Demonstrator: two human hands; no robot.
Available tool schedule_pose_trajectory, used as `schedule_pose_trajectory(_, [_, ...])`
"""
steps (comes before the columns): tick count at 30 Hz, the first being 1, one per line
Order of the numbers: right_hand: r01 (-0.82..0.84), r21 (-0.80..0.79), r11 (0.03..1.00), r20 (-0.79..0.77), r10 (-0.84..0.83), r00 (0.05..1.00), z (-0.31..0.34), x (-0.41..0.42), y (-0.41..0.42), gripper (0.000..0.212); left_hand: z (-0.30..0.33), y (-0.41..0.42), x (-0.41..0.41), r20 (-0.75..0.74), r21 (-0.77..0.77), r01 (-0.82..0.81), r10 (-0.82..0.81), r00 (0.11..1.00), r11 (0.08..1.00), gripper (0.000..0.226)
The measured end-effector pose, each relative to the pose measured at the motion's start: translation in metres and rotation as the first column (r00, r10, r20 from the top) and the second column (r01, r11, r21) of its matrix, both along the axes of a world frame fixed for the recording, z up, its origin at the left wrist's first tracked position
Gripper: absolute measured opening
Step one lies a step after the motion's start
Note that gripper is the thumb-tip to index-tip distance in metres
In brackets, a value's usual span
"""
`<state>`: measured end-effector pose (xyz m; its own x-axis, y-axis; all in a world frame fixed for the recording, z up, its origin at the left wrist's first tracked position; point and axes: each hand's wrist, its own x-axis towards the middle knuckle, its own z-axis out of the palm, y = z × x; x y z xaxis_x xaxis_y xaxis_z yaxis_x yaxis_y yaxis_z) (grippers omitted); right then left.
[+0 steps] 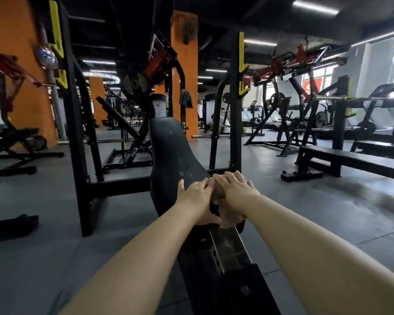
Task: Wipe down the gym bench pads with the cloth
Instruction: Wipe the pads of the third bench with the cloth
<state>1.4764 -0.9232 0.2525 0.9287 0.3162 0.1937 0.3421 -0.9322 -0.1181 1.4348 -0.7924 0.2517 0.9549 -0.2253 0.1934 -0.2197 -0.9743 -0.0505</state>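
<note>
Bench pad: a long black upholstered pad (173, 160), scuffed with pale specks, is seen narrowing at its near end above a bare metal rail (228, 244).
Long axis: the pad is laid lengthwise away from the viewer — its far end is raised toward the rack uprights (74, 123), its near end lies under the hands.
Cloth: a pale pinkish cloth (229, 218) is bunched at the pad's near end, mostly covered by the hands.
Left hand: the left hand (197, 198) is laid flat with fingers straight on the pad's near left edge, touching the cloth.
Right hand: the right hand (236, 192) is pressed flat on the cloth, fingers extended, just beside the left.
Surroundings: a flat black bench (350, 160) is set well apart to the right; an orange pillar (184, 71) and further machines are seen behind — blurred.
</note>
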Motion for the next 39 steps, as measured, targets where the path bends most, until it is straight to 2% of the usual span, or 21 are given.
schedule_pose_trajectory(3, [-0.043,0.057,0.997,0.010,0.043,0.999,-0.006,0.001,-0.008,0.076,0.002,-0.003,0.000,-0.008,0.061,-0.019,0.020,1.000,0.998,0.112])
schedule_pose_trajectory(8, [-0.217,0.174,0.960,-0.028,0.226,0.974,0.004,0.024,-0.038,0.074,0.008,-0.015,0.010,0.011,0.135,-0.029,0.028,1.000,0.990,0.108])
schedule_pose_trajectory(12, [-0.214,0.319,0.923,-0.042,0.239,0.970,0.000,0.033,-0.052,0.078,0.014,-0.043,0.021,0.096,0.139,-0.025,0.011,0.995,0.990,0.095])
schedule_pose_trajectory(24, [-0.365,0.387,0.847,0.072,0.367,0.927,-0.023,0.046,-0.068,0.073,-0.001,-0.073,0.009,0.201,0.220,-0.229,0.186,0.962,0.948,0.090])
schedule_pose_trajectory(29, [-0.408,0.471,0.782,0.039,0.444,0.895,-0.038,0.055,-0.089,0.074,-0.007,-0.106,0.009,0.229,0.242,-0.268,0.214,0.950,0.932,0.092])
schedule_pose_trajectory(33, [-0.414,0.454,0.789,0.011,0.459,0.888,-0.041,0.060,-0.092,0.078,-0.005,-0.117,0.010,0.224,0.317,-0.315,0.252,0.941,0.895,0.093])
schedule_pose_trajectory(35, [-0.440,0.394,0.807,0.024,0.469,0.883,-0.037,0.060,-0.087,0.078,-0.003,-0.113,0.004,0.228,0.322,-0.359,0.297,0.927,0.876,0.093])
schedule_pose_trajectory(39, [-0.571,0.219,0.791,0.113,0.561,0.820,-0.022,0.054,-0.074,0.071,-0.008,-0.101,-0.010,0.217,0.203,-0.500,0.459,0.862,0.842,0.091])
